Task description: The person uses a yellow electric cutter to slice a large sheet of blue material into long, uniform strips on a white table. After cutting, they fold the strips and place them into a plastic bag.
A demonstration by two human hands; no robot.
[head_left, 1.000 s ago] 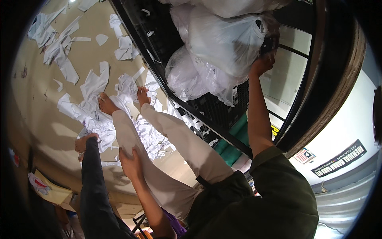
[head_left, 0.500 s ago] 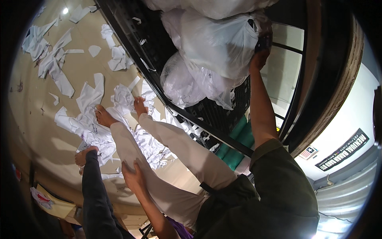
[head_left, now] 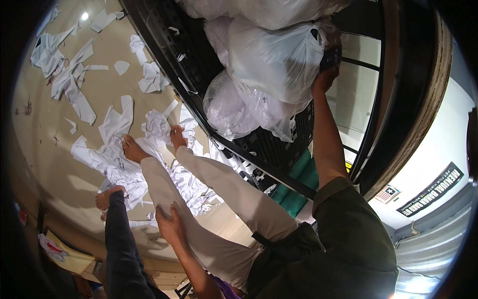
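My right hand (head_left: 325,78) is raised at the upper right, its fingers closed around a dark, flat, phone-like object (head_left: 329,59) and partly hidden by it. Right beside it is a stuffed white plastic bag (head_left: 274,62); whether the hand touches this bag I cannot tell. My left hand (head_left: 171,226) lies on the shin of my beige trousers (head_left: 191,234), thumb apart from the fingers, with nothing in it. Around my bare feet, crumpled white cloth pieces (head_left: 117,164) cover part of the floor.
More filled plastic bags (head_left: 231,107) lie on a black slatted rack (head_left: 261,147) with a dark metal edge. Green rolls (head_left: 298,187) sit at its near end. Another person's dark-trousered leg (head_left: 119,239) is at left. Cloth scraps (head_left: 74,94) lie scattered across the tiled floor.
The view has shifted a little, so the floor and bags appear slightly lower and farther right. Both hands keep the same places and poses.
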